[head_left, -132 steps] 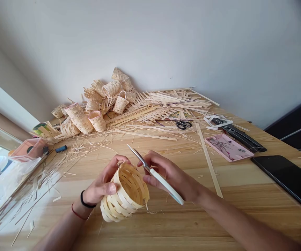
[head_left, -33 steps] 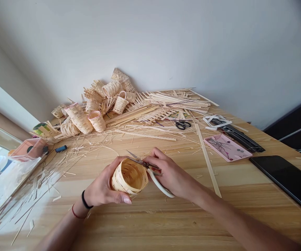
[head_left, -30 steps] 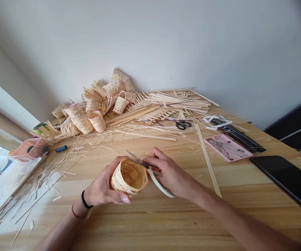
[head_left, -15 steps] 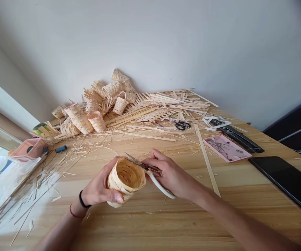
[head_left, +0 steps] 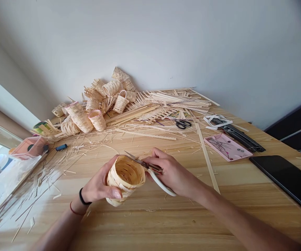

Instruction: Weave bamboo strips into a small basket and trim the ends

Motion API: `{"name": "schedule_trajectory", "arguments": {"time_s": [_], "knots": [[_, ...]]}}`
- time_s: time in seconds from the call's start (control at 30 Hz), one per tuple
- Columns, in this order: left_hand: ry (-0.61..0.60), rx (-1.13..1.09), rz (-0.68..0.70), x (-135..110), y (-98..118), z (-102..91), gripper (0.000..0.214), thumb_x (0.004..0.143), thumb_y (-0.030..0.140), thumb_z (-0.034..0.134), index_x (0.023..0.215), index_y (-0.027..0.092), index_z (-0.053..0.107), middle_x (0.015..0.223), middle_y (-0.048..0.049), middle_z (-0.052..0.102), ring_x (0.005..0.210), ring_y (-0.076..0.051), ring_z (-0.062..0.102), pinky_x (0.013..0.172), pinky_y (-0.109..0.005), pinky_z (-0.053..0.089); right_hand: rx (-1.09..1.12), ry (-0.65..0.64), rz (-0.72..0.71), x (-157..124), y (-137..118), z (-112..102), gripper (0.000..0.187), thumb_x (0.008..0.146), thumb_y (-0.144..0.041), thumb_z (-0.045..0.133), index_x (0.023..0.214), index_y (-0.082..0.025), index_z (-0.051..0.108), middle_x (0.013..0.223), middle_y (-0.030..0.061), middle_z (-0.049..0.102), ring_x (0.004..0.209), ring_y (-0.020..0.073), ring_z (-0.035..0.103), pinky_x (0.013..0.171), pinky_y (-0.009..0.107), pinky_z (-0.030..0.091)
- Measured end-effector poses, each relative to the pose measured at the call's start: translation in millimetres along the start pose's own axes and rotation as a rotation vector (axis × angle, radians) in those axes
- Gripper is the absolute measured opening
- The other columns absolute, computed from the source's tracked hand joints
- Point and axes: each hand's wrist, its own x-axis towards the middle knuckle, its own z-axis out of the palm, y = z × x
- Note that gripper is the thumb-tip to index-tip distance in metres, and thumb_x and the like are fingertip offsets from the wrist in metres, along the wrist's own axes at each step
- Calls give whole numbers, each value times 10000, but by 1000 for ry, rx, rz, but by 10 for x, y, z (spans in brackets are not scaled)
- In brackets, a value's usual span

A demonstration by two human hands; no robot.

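A small round basket (head_left: pixel 120 186) woven from pale wood strips is tilted with its mouth up and to the right. My left hand (head_left: pixel 100 184) wraps around its left side, thumb across the front. In my right hand (head_left: pixel 168 170) is a pair of scissors (head_left: pixel 163 186) with white handles. The blades point left along the far right part of the basket's rim. Whether they touch the rim, I cannot tell. My right fingers partly cover the blades near the pivot.
Several woven baskets (head_left: pixel 79 118) and loose wood strips (head_left: pixel 179 99) lie heaped by the wall. Black-handled scissors (head_left: pixel 183 124) rest before them. At right are a pink tray (head_left: pixel 229 148) with pins, a black tool (head_left: pixel 241 136) and a black phone-like slab (head_left: pixel 284 181). A pink bin (head_left: pixel 31 148) stands left.
Both hands keep nearly the same pose. The basket has turned or tilted very slightly in my left hand, and the camera view has shifted a little.
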Motion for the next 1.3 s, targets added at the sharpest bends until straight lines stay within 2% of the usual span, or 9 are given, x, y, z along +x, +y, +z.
{"name": "schedule_trajectory", "arguments": {"time_s": [0.3, 0.63, 0.8, 0.93, 1.07, 1.3], "knots": [[-5, 8, -15, -6, 3, -4, 884, 721, 526, 925, 1458, 169, 592, 1332, -190, 697, 1262, -417, 639, 983, -448, 532, -27, 2, 2, -4, -6, -17, 106, 972, -209, 735, 1053, -192, 801, 843, 11, 535, 748, 169, 592, 705, 272, 479], [1, 16, -18, -8, -2, -3, 872, 714, 544, 926, 1442, 184, 608, 1288, -174, 717, 1242, -398, 661, 925, -398, 541, -29, 95, 8, 9, 30, 22, 127, 936, -187, 729, 1038, -199, 805, 827, 6, 554, 667, 154, 581, 635, 276, 472], [2, 6, -6, 3, 13, 8, 866, 726, 532, 920, 1452, 184, 601, 1316, -180, 694, 1277, -412, 634, 993, -460, 535, 16, 113, 23, 9, 5, 20, 108, 918, -180, 740, 1010, -199, 792, 834, 1, 550, 663, 148, 572, 625, 272, 465], [8, 12, -16, -2, 0, -1, 883, 717, 535, 924, 1459, 184, 600, 1320, -183, 691, 1274, -416, 632, 1030, -492, 518, 63, 126, 17, 4, -7, 7, 128, 918, -203, 749, 1043, -201, 779, 899, 10, 534, 710, 148, 591, 666, 273, 499], [23, 38, -13, -10, -12, -13, 873, 728, 561, 907, 1450, 179, 601, 1299, -172, 699, 1256, -394, 642, 976, -445, 532, 75, 109, 3, -4, -19, -4, 138, 925, -222, 749, 1061, -197, 758, 958, 30, 554, 799, 169, 617, 758, 297, 540], [-44, 2, -34, 15, -5, 2, 902, 681, 519, 957, 1424, 163, 589, 1290, -180, 710, 1199, -391, 677, 907, -396, 545, 60, 32, -24, -19, -31, -1, 181, 929, -172, 719, 1105, -210, 743, 1034, 56, 580, 887, 189, 627, 863, 334, 570]]}}
